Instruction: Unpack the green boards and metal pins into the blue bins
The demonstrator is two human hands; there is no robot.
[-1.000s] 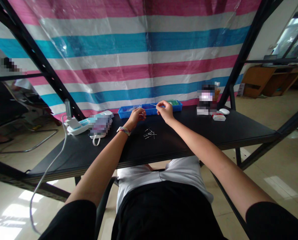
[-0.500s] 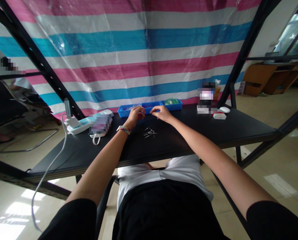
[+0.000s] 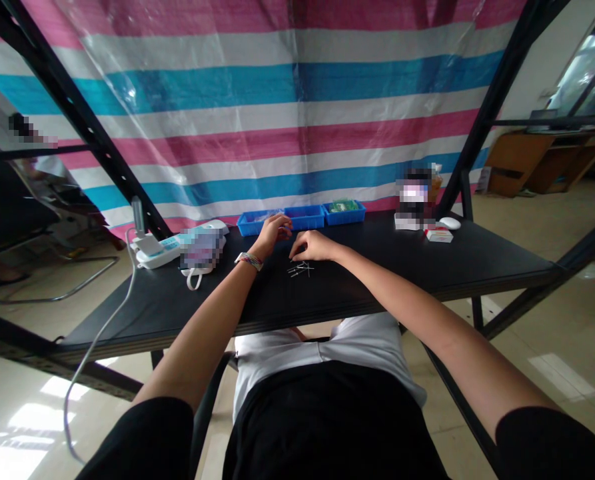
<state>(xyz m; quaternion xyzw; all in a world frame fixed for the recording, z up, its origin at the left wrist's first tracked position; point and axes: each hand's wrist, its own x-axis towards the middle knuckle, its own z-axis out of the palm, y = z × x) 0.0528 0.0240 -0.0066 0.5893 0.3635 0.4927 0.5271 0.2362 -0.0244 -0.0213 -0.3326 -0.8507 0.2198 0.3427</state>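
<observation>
Several thin, silvery pin-like pieces (image 3: 301,269) lie in a loose pile on the black table (image 3: 357,287). My right hand (image 3: 317,245) is at the far edge of this pile, thumb and forefinger pinched together and pointing down. Whatever is between those fingertips is too small to make out. Just left of it, my left hand (image 3: 273,233) hovers in front of the blue trays with its fingers curled in. Its palm side is partly hidden, so what it holds cannot be made out. A woven bracelet circles the left wrist.
Behind my hands stand a blue divided tray (image 3: 304,217) with clear plastic inside and a blue bin (image 3: 347,217) of green pieces. At left are a power strip (image 3: 160,257) and a blurred pouch (image 3: 202,250); at right, a small box (image 3: 440,235) and a white mouse (image 3: 450,223).
My right hand has come down and toward me, from near the trays to the pile of thin pieces. My left hand stays nearly in place, its fingers still curled.
</observation>
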